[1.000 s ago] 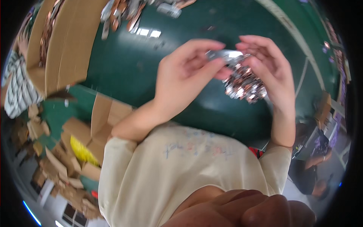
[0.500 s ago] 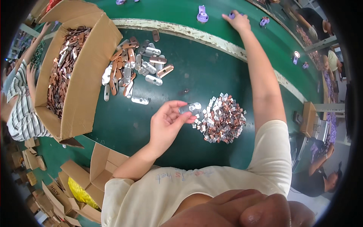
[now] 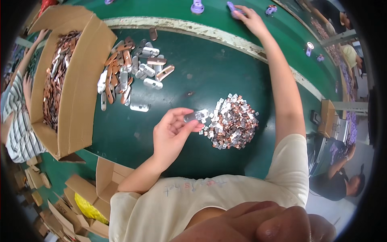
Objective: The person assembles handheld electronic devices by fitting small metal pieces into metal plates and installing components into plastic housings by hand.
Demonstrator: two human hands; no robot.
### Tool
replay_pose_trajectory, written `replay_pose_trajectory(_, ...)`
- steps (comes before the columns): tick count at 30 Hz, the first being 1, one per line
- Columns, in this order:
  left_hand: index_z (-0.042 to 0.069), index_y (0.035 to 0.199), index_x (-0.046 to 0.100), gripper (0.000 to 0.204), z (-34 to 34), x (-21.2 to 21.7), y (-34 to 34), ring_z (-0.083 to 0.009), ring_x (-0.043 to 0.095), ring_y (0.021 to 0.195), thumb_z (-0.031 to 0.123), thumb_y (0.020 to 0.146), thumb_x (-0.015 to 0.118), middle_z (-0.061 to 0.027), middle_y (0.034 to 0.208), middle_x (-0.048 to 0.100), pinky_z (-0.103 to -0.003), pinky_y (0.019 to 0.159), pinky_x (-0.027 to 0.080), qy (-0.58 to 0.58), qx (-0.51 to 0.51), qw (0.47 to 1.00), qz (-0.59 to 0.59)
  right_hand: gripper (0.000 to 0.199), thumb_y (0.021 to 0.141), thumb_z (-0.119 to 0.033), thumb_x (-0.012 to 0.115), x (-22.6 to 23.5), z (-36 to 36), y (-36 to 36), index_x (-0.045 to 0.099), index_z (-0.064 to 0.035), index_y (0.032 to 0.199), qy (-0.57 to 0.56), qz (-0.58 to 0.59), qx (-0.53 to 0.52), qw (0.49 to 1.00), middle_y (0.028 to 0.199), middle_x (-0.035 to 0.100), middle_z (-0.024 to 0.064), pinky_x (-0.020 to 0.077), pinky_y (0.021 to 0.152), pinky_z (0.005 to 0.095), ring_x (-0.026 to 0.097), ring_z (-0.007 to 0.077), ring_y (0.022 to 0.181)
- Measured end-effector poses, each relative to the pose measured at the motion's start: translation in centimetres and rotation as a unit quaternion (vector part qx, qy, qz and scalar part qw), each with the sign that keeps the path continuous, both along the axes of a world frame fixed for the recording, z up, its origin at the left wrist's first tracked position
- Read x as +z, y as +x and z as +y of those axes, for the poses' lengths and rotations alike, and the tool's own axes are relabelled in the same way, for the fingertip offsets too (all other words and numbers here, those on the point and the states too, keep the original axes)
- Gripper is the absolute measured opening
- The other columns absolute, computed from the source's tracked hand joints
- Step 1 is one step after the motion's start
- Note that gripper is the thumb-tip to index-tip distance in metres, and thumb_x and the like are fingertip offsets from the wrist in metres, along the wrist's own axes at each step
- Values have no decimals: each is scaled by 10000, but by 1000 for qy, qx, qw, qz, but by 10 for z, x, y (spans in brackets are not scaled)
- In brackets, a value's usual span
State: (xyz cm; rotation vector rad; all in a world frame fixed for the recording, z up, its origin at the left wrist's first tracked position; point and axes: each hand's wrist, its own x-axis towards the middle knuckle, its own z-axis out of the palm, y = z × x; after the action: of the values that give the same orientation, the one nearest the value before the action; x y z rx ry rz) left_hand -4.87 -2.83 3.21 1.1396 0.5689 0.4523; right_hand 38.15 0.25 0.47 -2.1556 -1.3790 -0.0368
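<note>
My left hand point(image 3: 172, 131) is closed in a pinch on a silver oblong metal plate point(image 3: 192, 117) with a small piece at its far end. It hovers at the left edge of a pile of small silver and copper-coloured metal pieces point(image 3: 231, 125). Stretched far ahead over the green belt, my right hand point(image 3: 252, 21) grips a purple plastic part point(image 3: 233, 9), which stands tilted between thumb and fingers. A heap of oblong silver and copper-coloured plates point(image 3: 125, 66) lies to the left on the dark green table.
An open cardboard box point(image 3: 76, 88) full of copper-coloured plates stands at the left. A worn pale rail point(image 3: 193, 30) divides table and belt. More purple parts point(image 3: 197, 7) sit on the belt. Other people work at both sides; open cartons point(image 3: 86, 197) lie at lower left.
My right hand has gone from reaching down over the purple part to gripping it, now tilted up. The left hand still holds the plate. The whole view has shifted slightly.
</note>
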Motion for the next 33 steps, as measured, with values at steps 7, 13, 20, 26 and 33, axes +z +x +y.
replay_pose_trajectory(7, -55, 1045, 462, 229, -5, -4, -3, -177, 635, 793, -34, 831, 543, -105, 840, 595, -233, 712, 504, -2, 5, 1000, 8, 415, 821, -536, 443, -21, -5, 90, 478, -378, 1202, -89, -62, -398, 911, 1297, 384, 178, 259, 966, 525, 292, 432, 1206)
replay_pose_trajectory(13, -63, 1035, 465, 216, -4, -9, -6, -180, 632, 799, -38, 833, 536, -118, 857, 594, -254, 719, 518, 6, 18, 1000, -6, 252, 771, -222, 670, -24, -52, 106, 572, -13, 873, 338, 343, -207, 852, 707, 601, 67, 473, 536, 240, 576, 128, 594)
replay_pose_trajectory(20, -52, 1040, 475, 251, -9, 1, -5, -162, 632, 793, -55, 807, 568, -115, 863, 613, -218, 693, 500, 24, -6, 999, 30, 300, 693, -31, 572, 95, -148, -84, 470, -25, 975, 10, -24, -123, 992, 764, 535, 88, 446, 596, 270, 539, 154, 629)
replay_pose_trajectory(26, -81, 1035, 477, 246, -14, 8, -1, -181, 638, 787, -63, 805, 562, -127, 865, 607, -222, 691, 502, 35, -34, 999, 19, 336, 740, -24, 573, 53, -197, -159, 489, -49, 1064, -133, -24, 63, 989, 953, 494, 149, 437, 730, 400, 529, 350, 859)
replay_pose_trajectory(33, -98, 1024, 494, 229, -31, 28, -27, -215, 639, 760, -84, 800, 541, -156, 834, 603, -265, 682, 540, 97, -67, 993, -18, 509, 763, -348, 647, 17, -259, -146, 495, -89, 1173, -58, -153, -87, 983, 1184, 497, 106, 388, 902, 334, 478, 284, 1089)
